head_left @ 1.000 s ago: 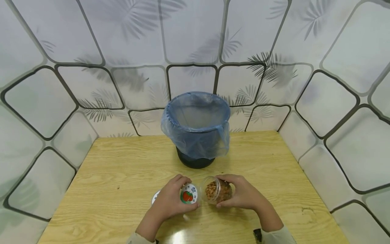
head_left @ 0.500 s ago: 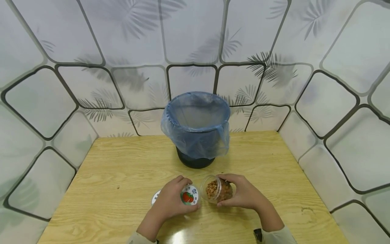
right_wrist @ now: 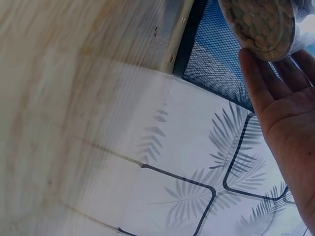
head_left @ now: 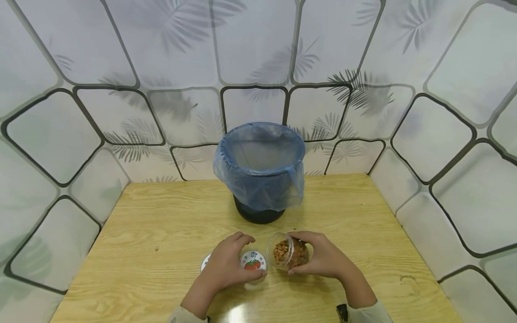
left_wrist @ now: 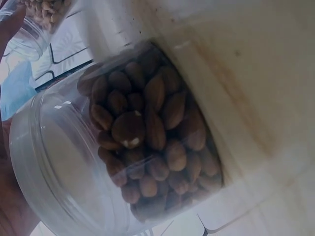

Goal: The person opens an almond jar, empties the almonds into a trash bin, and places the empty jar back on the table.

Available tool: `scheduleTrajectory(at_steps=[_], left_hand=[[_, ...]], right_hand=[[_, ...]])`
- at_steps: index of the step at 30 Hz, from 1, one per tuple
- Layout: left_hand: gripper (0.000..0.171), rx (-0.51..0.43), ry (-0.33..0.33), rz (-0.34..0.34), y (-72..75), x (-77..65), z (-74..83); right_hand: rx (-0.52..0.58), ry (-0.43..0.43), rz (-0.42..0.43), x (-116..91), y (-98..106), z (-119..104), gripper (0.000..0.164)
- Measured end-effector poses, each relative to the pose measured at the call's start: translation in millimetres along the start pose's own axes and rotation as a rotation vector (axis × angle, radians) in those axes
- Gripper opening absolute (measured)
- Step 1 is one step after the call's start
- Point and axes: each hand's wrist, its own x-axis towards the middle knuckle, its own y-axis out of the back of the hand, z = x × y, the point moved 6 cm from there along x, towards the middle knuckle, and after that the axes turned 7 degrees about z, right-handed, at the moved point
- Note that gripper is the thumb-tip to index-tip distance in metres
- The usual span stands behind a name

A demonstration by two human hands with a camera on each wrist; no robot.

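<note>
A clear jar of brown nuts stands on the table in the left wrist view, its upper part clear. In the head view my left hand curves around a round white lid with red tomatoes printed on it. The thumb touches the lid's near edge; the index finger stands apart from it. My right hand grips a second clear jar, tilted to the left, with small brown nuts inside. Its fingers lie against that jar in the right wrist view. Whether that jar has a cover cannot be told.
Behind the hands stands a dark mesh bin lined with a blue plastic bag. Left of my left hand shows the edge of another white round thing, mostly hidden. Patterned walls enclose the wooden table on three sides.
The tomato lid has moved slightly toward me and right, and now appears flatter, with a gap from the index finger. The right hand and its jar have hardly moved.
</note>
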Motion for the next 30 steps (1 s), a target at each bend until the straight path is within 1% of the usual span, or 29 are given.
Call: scheduleTrajectory(at_steps=[11,16,22,30], left_hand=[[0.077,-0.019,-0.006,0.055,10.2,5.8,0.8],[0.080,-0.046,0.023,0.089,22.8,10.9,-2.7],[0.078,-0.036,0.053,0.138,34.9,15.6,-6.5],[0.077,-0.054,0.015,0.207,45.1,21.9,-4.8]], right_hand=[[0.008,0.002,0.003,-1,0,0,0.089],[0.005,0.004,0.005,-1,0,0,0.089],[-0.008,-0.003,0.002,-1,-1,1,0.090],[-0.004,0.007,0.004,-1,-2,3,0.089]])
